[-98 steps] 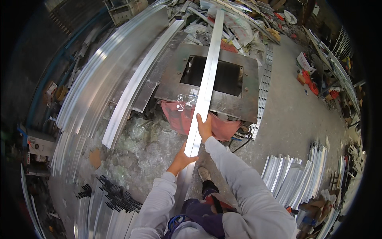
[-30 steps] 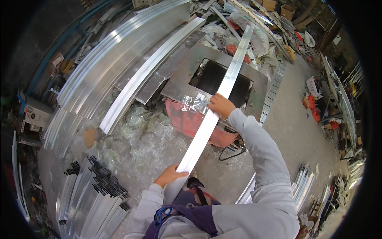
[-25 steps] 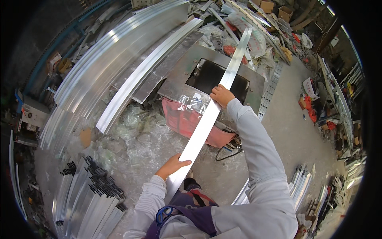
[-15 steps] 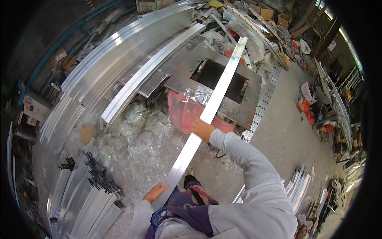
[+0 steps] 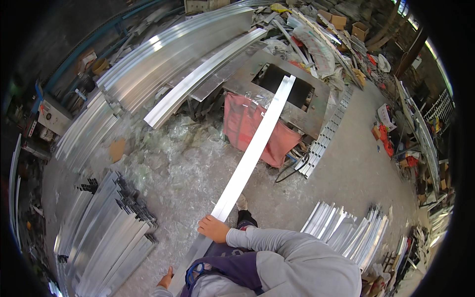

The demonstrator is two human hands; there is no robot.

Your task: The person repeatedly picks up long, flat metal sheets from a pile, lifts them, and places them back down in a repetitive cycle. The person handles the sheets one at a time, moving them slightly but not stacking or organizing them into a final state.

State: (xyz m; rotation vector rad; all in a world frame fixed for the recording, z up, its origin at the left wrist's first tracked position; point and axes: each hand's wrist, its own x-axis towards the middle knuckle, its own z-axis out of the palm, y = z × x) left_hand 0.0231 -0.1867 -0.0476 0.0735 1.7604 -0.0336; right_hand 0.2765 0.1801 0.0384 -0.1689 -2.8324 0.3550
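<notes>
A long silver aluminium profile slopes across the middle, its far end above the steel-topped table and its near end at my body. My right hand is wrapped over the profile just in front of my waist. Low at the picture's bottom, my left hand is at the profile's left edge near its close end, thumb pointing up; its other fingers are mostly hidden. A red cloth hangs from the table's near side, partly behind the profile.
Long profiles lie stacked at the upper left. More bundles stand at the lower left and lower right. Crumpled clear plastic film covers floor near the table. A ladder-like slotted strip lies right of the table.
The profile has come back toward me, its far end now lower over the table opening. Both hands have moved down and nearer my body. The view has shifted slightly.
</notes>
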